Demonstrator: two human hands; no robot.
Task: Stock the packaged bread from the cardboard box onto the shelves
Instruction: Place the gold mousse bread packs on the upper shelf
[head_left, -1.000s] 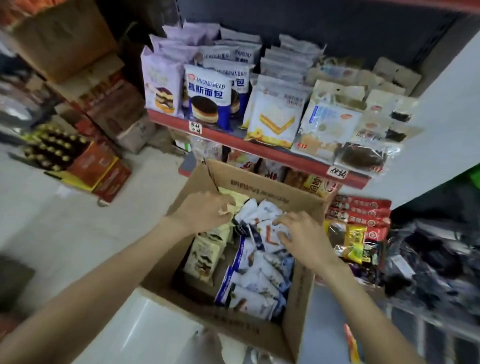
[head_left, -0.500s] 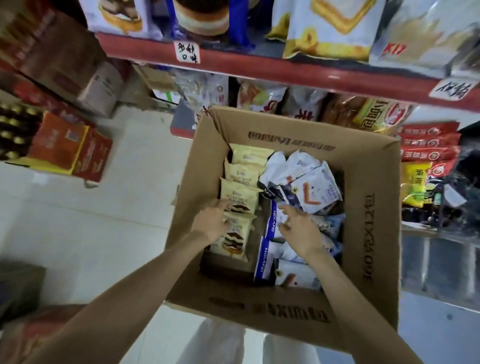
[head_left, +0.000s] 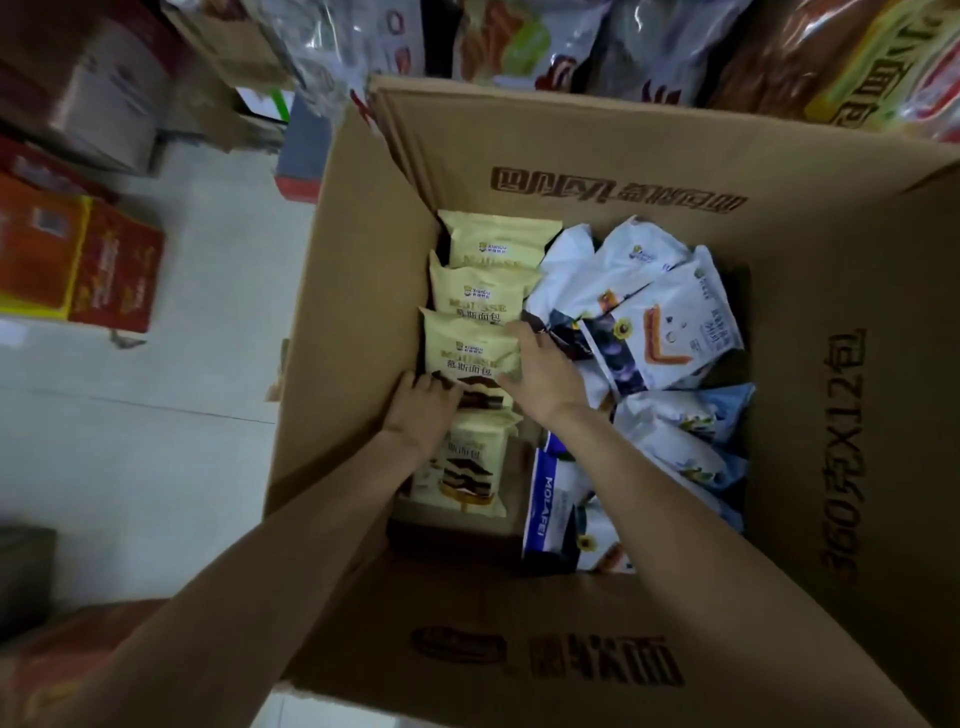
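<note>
Both hands have closed in on one cream bread packet (head_left: 470, 358) in the cardboard box's (head_left: 597, 150) left row: left hand (head_left: 422, 410) and right hand (head_left: 543, 371) clasp its sides. Light, soft, crinkly film; hold edges, don't squash.

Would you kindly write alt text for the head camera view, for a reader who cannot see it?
Both hands reach into an open cardboard box: the left hand and right hand hold either side of a yellow bread pack in a row of such packs. White and blue packs fill the box's right side, and stocked shelves show above.
</note>
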